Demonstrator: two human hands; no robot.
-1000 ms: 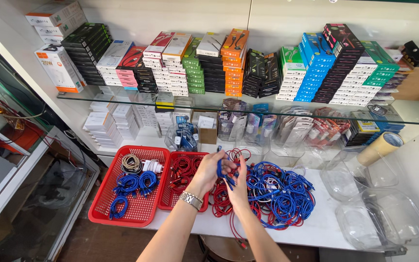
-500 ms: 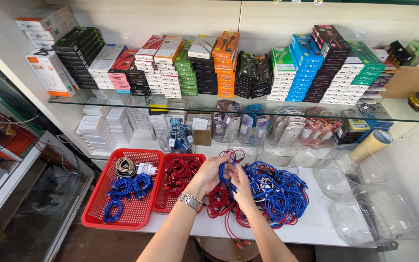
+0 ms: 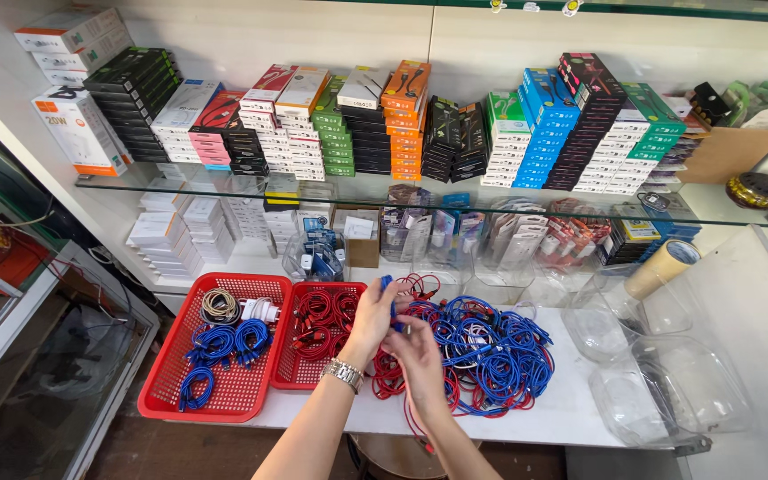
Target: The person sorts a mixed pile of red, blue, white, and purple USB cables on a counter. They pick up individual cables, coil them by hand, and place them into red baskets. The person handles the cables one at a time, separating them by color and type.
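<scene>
My left hand (image 3: pixel 368 320), with a metal watch on its wrist, grips a blue cable (image 3: pixel 390 302) above the white counter. My right hand (image 3: pixel 420 356) is closed on the same cable just below and to the right. Both hands hover at the left side of a big tangled pile of blue cables (image 3: pixel 486 356), with loose red cables (image 3: pixel 388 378) beneath them. To the left, a small red basket (image 3: pixel 288 378) holds coiled red cables. A larger red basket (image 3: pixel 171 404) holds coiled blue cables and two other coils.
A glass shelf (image 3: pixel 402 191) above carries stacked boxes in many colours. Clear plastic tubs (image 3: pixel 668 391) stand at the right, with a tape roll (image 3: pixel 664 267) behind them. More packaged goods sit under the shelf. A glass cabinet (image 3: pixel 28 373) is at the left.
Both hands have stayed at the pile's left side. The left hand has drawn the blue cable's end up while the right hand has slid lower along it.
</scene>
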